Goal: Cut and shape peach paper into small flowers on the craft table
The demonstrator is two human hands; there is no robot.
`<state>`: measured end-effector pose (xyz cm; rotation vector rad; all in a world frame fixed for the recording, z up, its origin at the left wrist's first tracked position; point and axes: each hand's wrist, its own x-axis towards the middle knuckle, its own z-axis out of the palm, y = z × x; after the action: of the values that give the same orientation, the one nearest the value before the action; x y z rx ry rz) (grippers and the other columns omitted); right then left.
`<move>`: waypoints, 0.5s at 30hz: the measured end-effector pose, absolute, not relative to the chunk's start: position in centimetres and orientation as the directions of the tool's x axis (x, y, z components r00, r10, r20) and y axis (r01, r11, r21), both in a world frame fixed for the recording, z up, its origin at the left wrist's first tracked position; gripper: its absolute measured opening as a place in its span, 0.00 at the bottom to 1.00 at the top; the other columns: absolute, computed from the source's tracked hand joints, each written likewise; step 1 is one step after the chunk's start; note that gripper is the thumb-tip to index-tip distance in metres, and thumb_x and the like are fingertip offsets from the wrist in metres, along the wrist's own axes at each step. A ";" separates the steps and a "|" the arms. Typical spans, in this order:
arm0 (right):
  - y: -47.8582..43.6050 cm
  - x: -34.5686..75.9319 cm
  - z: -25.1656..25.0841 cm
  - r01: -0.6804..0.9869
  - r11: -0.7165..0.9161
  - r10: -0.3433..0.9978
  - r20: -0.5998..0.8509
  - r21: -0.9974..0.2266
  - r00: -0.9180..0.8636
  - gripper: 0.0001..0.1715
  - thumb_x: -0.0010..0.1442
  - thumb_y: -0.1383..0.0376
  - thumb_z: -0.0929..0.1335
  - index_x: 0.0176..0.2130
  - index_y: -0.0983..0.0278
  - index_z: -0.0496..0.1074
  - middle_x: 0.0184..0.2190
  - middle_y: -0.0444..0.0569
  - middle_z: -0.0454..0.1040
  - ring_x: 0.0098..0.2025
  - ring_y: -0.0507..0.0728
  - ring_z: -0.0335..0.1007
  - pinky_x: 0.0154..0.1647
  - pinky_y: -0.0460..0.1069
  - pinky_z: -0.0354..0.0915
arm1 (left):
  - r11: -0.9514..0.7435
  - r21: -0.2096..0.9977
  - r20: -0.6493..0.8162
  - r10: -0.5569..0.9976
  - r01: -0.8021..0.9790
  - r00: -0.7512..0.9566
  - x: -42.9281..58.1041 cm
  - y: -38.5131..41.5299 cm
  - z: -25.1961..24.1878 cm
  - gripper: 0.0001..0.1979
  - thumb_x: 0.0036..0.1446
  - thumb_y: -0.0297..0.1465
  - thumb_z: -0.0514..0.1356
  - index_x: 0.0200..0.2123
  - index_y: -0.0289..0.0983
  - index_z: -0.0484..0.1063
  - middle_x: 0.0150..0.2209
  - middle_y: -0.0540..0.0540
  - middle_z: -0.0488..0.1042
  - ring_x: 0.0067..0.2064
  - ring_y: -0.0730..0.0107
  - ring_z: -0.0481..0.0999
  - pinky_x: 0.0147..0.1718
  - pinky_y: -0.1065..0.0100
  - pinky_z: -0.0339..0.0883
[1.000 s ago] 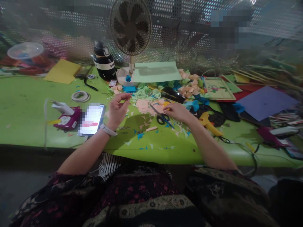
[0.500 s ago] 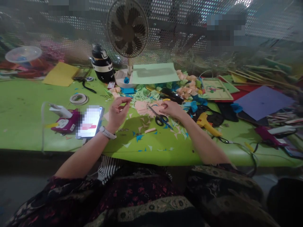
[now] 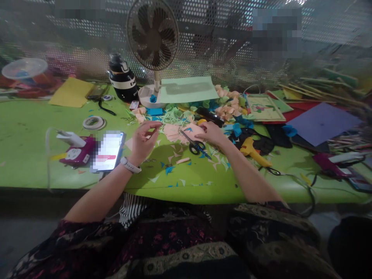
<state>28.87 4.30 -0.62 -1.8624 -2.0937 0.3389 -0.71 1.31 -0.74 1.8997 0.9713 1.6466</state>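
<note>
My left hand (image 3: 143, 140) is raised above the green table (image 3: 29, 155), palm towards me, with thumb and forefinger pinched together near a pile of paper scraps; I cannot make out what they hold. A white watch sits on that wrist. My right hand (image 3: 212, 134) lies palm down, its fingers together, on a stack of pink paper pieces (image 3: 173, 132). Black-handled scissors (image 3: 193, 144) lie on the table just in front of it. Small pink, blue and green paper cuttings (image 3: 174, 155) are scattered between my hands.
A lit phone (image 3: 109, 151) and a pink power strip (image 3: 77, 154) lie to the left, a tape roll (image 3: 93, 123) behind them. At the back stand a desk fan (image 3: 152, 37) and a black bottle (image 3: 122, 79). A yellow glue gun (image 3: 252, 149) and purple paper (image 3: 322, 124) are on the right.
My right hand has slid left and away from me onto the pink paper stack. My left hand holds its pinch in about the same place. The camera has shifted slightly.
</note>
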 end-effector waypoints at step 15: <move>4.1 29.5 0.0 0.787 0.100 0.975 0.218 -0.608 0.045 0.21 0.59 0.51 0.66 0.36 0.65 0.78 0.31 0.52 0.78 0.34 0.58 0.72 0.36 0.51 0.65 | -0.696 0.670 0.703 0.707 0.259 0.080 -0.7 1.1 -0.6 0.09 0.59 0.23 0.61 0.41 0.38 0.78 0.42 0.44 0.80 0.42 0.70 0.80 0.33 0.72 0.79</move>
<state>29.49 4.12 0.00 -1.7268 -1.7819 0.4012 -0.66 1.09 -0.64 1.9932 0.9556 1.6489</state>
